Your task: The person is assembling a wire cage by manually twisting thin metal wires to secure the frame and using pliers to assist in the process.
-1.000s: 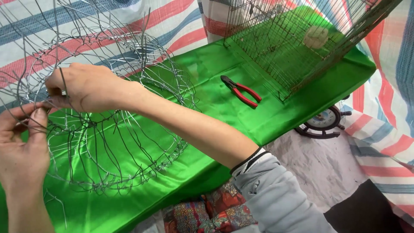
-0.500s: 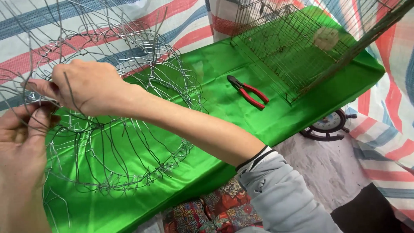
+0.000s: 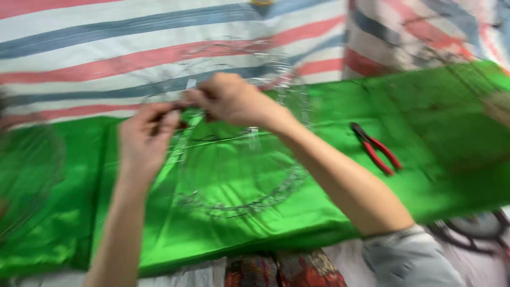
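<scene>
The picture is blurred by motion. A round wire frame [image 3: 249,199] of thin silvery wire lies on a green cloth [image 3: 441,133]. My left hand [image 3: 146,141] pinches the frame's upper edge at centre left. My right hand [image 3: 231,98] grips the same upper edge just to the right, fingers closed on the wire. The two hands almost touch. My right forearm crosses the frame down to a grey sleeve [image 3: 409,258] at the lower right.
Red-handled pliers [image 3: 376,148] lie on the cloth right of my right arm. A striped red, blue and white sheet [image 3: 106,48] lies behind the cloth. A dark round object [image 3: 478,228] sits at the lower right, patterned fabric [image 3: 276,268] at the bottom.
The view has swung left, so hands and wire frame now sit in the middle and the wire cage at the upper right is gone. Both hands stay on the wire.
</scene>
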